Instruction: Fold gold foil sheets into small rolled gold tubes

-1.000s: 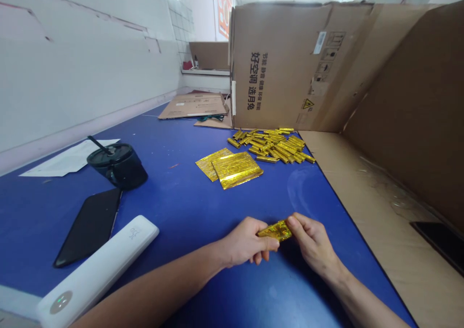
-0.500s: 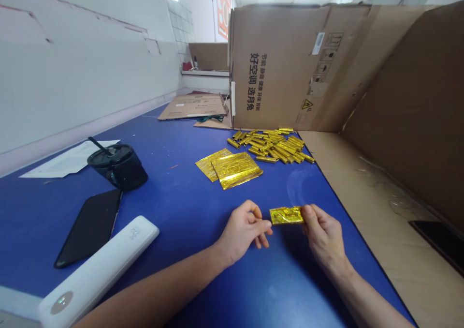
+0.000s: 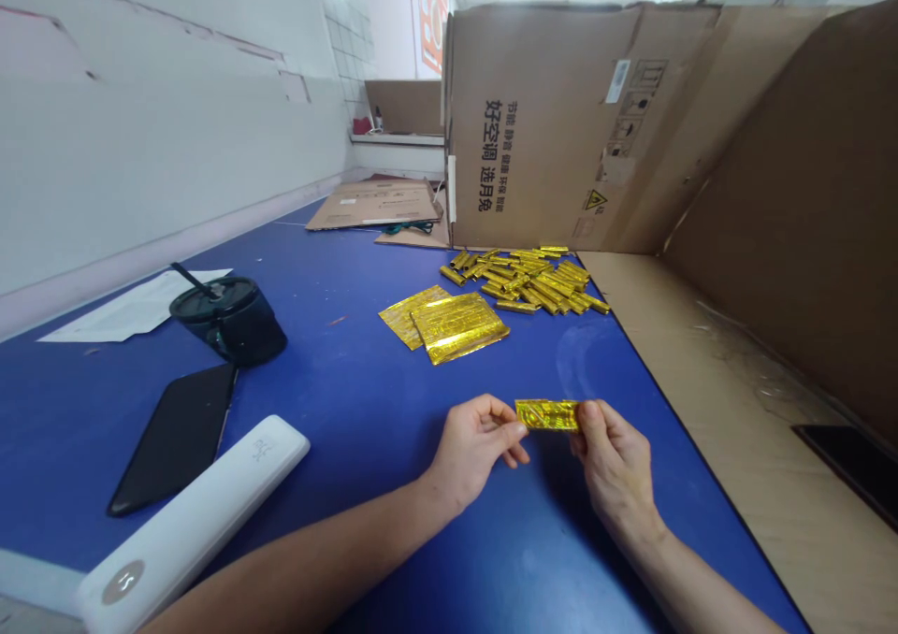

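Note:
A narrow strip of gold holographic foil [image 3: 547,414] is pinched at its right end by my right hand [image 3: 615,456]. My left hand [image 3: 477,445] is beside the strip's left end, fingers loosely curled, and does not clearly grip it. Ahead on the blue table [image 3: 337,400] lies a heap of small rolled gold foil sticks [image 3: 523,281]. Nearer to my hands are two flat gold foil sheets [image 3: 459,327], one partly overlapping the other [image 3: 403,314].
To the left stand a dark lidded cup with a straw [image 3: 228,324], a black phone [image 3: 172,438], a long white device [image 3: 193,512] and white paper [image 3: 133,309]. Cardboard panels [image 3: 533,120] rise behind the heap, and a cardboard sheet [image 3: 736,410] lies along the right.
A second ago both hands pinched the foil strip. My left hand then let go and moved left, and the strip now sits higher and level in my right hand.

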{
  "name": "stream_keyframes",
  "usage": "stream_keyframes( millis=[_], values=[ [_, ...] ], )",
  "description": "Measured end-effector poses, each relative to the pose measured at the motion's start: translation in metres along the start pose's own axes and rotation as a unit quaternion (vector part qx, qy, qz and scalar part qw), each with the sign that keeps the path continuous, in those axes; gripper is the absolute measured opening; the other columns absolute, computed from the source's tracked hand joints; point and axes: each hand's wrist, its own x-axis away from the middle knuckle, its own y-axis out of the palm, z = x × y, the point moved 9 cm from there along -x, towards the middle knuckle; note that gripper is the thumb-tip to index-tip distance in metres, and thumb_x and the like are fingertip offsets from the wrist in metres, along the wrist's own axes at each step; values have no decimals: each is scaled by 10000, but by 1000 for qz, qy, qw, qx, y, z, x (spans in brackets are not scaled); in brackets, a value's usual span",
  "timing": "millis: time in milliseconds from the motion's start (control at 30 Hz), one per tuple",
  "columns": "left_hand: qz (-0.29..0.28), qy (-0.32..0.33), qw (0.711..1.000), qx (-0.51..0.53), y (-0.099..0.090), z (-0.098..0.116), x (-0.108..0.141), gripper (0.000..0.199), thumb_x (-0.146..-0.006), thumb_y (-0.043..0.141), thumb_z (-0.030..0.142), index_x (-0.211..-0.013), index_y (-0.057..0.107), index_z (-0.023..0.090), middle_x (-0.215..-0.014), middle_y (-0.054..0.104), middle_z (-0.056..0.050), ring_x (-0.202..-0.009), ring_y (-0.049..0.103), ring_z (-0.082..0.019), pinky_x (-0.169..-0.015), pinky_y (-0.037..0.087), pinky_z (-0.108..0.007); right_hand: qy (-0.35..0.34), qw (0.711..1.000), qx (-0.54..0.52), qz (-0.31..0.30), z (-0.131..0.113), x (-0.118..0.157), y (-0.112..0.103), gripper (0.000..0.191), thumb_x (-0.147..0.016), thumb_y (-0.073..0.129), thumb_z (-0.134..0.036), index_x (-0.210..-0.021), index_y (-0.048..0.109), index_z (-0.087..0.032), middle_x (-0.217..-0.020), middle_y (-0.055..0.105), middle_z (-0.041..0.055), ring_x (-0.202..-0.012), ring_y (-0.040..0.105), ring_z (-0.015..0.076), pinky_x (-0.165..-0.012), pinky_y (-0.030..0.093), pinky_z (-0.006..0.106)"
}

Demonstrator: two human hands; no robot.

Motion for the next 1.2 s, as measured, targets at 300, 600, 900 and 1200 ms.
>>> stream_keyframes(
  millis=[300,600,900,1200],
  values=[
    [-33,-25,998,47,5,-8,4,249,-657,605,304,-647,416,142,-594,580,-8,-456,546,-97,-435,417,-207,-37,999,23,-16,-9,4,1,388,-796,394,-447,-499,389,-197,-430,356,-61,-383,298,73,-357,232,203],
    [-86,-63,993,43,10,-12,4,333,-660,616,280,-913,462,128,-606,550,19,-433,531,-88,-403,401,-190,-60,996,59,-26,-6,4,1,378,-813,382,-411,-499,377,-202,-441,337,-60,-392,297,75,-370,243,205],
    [-80,-23,995,-59,7,-6,4,226,-698,568,329,-674,440,143,-537,536,32,-329,418,-31,-334,312,-141,-64,994,70,-53,-8,1,6,392,-804,385,-426,-483,365,-202,-438,323,-63,-398,294,77,-383,241,209],
    [-110,5,989,-103,8,-3,1,270,-749,510,389,-672,489,131,-559,566,-13,-462,549,-95,-445,385,-181,-94,989,68,-90,-8,4,10,367,-808,400,-404,-508,383,-193,-469,305,-60,-433,279,79,-405,240,209]
  ],
)
